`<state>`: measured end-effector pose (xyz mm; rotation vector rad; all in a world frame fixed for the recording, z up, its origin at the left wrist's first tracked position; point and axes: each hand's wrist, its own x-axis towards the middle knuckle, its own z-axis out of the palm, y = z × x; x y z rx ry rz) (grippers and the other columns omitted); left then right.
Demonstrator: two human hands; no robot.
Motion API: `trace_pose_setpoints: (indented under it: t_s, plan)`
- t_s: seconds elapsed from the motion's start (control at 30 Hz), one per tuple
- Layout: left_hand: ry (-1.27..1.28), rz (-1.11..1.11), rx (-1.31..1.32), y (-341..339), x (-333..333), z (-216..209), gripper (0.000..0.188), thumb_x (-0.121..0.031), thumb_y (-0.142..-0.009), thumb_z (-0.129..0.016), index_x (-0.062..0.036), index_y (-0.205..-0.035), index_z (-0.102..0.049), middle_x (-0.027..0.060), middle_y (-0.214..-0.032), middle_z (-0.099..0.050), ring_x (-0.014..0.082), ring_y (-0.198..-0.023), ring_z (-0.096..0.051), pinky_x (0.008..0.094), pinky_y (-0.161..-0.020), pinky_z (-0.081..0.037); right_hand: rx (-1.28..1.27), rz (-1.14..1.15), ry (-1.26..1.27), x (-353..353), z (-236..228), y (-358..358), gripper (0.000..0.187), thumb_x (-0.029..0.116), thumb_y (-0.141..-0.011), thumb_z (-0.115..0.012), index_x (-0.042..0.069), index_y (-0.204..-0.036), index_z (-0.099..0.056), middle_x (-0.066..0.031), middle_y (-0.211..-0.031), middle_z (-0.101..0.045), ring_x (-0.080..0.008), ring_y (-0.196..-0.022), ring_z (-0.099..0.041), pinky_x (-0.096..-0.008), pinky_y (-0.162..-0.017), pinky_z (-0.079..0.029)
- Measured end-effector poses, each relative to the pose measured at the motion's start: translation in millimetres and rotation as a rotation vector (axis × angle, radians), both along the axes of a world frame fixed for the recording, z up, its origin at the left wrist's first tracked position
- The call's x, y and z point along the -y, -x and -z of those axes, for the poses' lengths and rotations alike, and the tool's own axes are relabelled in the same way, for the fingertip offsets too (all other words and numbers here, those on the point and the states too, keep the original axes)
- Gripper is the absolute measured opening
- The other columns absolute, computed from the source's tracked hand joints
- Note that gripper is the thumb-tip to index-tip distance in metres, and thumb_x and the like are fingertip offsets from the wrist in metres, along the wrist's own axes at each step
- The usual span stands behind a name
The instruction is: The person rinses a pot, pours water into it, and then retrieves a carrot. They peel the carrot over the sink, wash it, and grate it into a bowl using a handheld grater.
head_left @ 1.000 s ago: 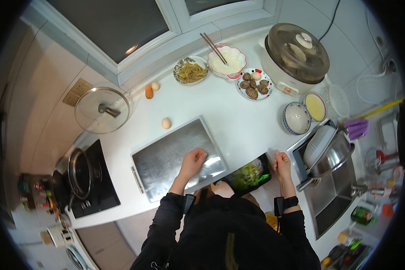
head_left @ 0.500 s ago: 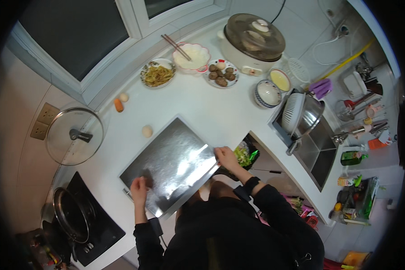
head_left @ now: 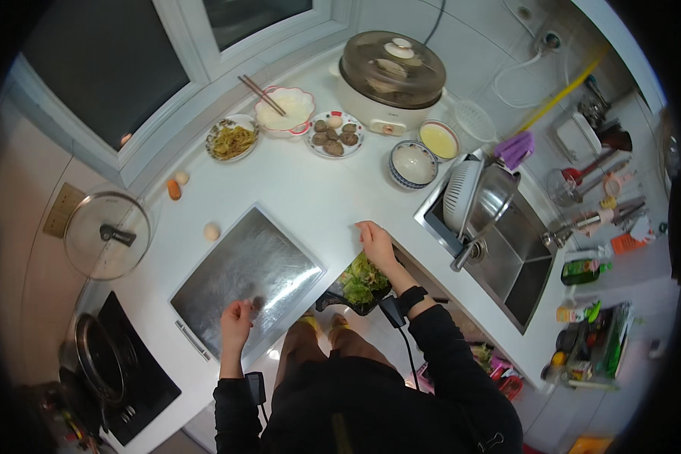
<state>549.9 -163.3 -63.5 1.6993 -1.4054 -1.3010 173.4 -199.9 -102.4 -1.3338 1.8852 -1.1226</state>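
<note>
A rectangular stainless steel board (head_left: 231, 265) lies flat at the counter's front edge, shiny and bare, with a slotted handle at its left side. Over its lower part hovers my left hand (head_left: 237, 325), fingers curled in toward the thumb and nothing seen in them. My right hand (head_left: 377, 244) is off the board, above the counter by its right corner. Its fingers are loosely bent, a little apart, and hold nothing visible. A small pale round ball (head_left: 211, 231) rests just beyond the board's upper left edge.
Along the back stand a plate of shredded food (head_left: 232, 141), a scalloped bowl with chopsticks (head_left: 284, 111), a plate of mushrooms (head_left: 334, 136) and a lidded electric pot (head_left: 392, 79). The sink (head_left: 511, 265) lies right, the cooktop (head_left: 129, 363) left. A bin of greens (head_left: 363, 281) sits below the counter edge.
My right hand has let go of the board's right corner and moved up and away from it. The whole view has shifted, showing more of the greens below. My left hand stays over the board.
</note>
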Motion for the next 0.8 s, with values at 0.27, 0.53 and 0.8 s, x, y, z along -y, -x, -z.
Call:
trace_pose_setpoints:
  t_s: [0.27, 0.53, 0.8]
  plan:
    - [0.083, -0.679, -0.12, -67, -108, 5, 0.046, -0.036, -0.095, -0.043, -0.0089, -0.059, -0.042, -0.0011, -0.052, -0.041, 0.0081, -0.043, -0.039, 0.0242, -0.042, -0.035, 0.211, -0.526, 0.058, -36, 18, -132, 0.047, -0.001, -0.085, -0.038, 0.004, -0.131, -0.041, -0.0109, -0.092, -0.061, -0.0198, -0.073, -0.058, -0.0294, -0.069, -0.047]
    - [0.297, -1.698, -0.449, -193, -275, 59, 0.036, -0.04, -0.094, -0.043, -0.0095, -0.075, -0.048, -0.002, -0.061, -0.045, 0.0113, -0.063, -0.051, 0.0276, -0.065, -0.045, 0.256, -1.097, 0.101, -110, 5, -352, 0.059, 0.003, -0.081, -0.049, -0.001, -0.136, -0.027, -0.0194, -0.117, -0.053, -0.0288, -0.103, -0.055, -0.0372, -0.089, -0.043]
    - [0.065, -1.875, -1.262, -372, -361, 180, 0.062, -0.058, -0.09, -0.033, -0.0022, -0.116, -0.04, 0.016, -0.117, -0.044, 0.0296, -0.095, -0.051, 0.0465, -0.083, -0.046, -0.103, -1.102, 0.243, -195, 33, -574, 0.057, 0.012, -0.082, -0.055, -0.004, -0.132, -0.033, -0.0245, -0.128, -0.043, -0.0388, -0.119, -0.04, -0.0448, -0.104, -0.028]
